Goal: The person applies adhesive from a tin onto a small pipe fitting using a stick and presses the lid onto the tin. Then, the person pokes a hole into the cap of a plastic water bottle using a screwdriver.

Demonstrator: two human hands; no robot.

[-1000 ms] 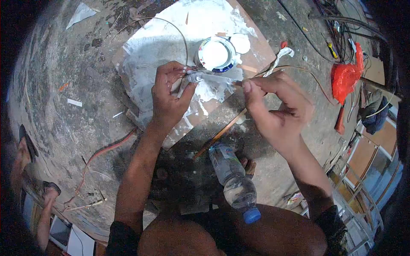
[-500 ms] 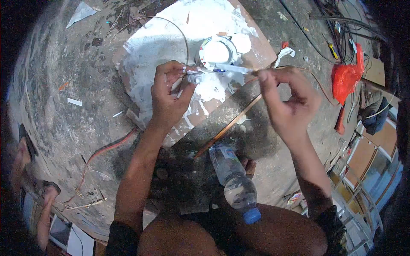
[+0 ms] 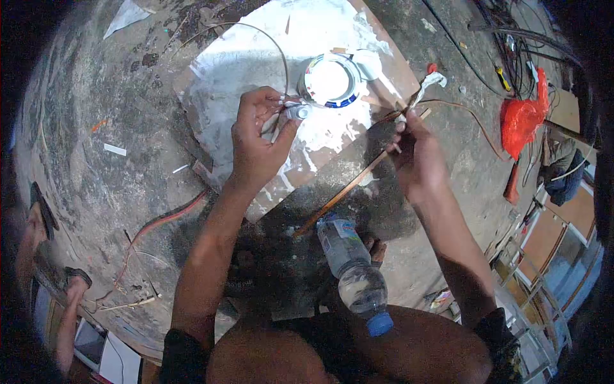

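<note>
My left hand pinches a small, pale, shiny round-ended piece with white smears, held over the board; its exact kind is hard to make out. White paint marks the fingertips. To the right, my right hand has its fingers closed on a thin stick with a white-coated end, which points up and left toward the tin. An open tin of white paint stands on the paint-smeared board, just beyond my left hand. A white round lid lies against the tin's right side.
A clear plastic bottle with a blue cap lies near my legs. A wooden strip crosses the floor before me. A red plastic bag, dark cables and a screwdriver are at right. Another person's foot shows at left.
My right hand has drawn back from beside the left hand, and the stick's white end has swung away to the right of the tin. My left hand stays nearly still.
</note>
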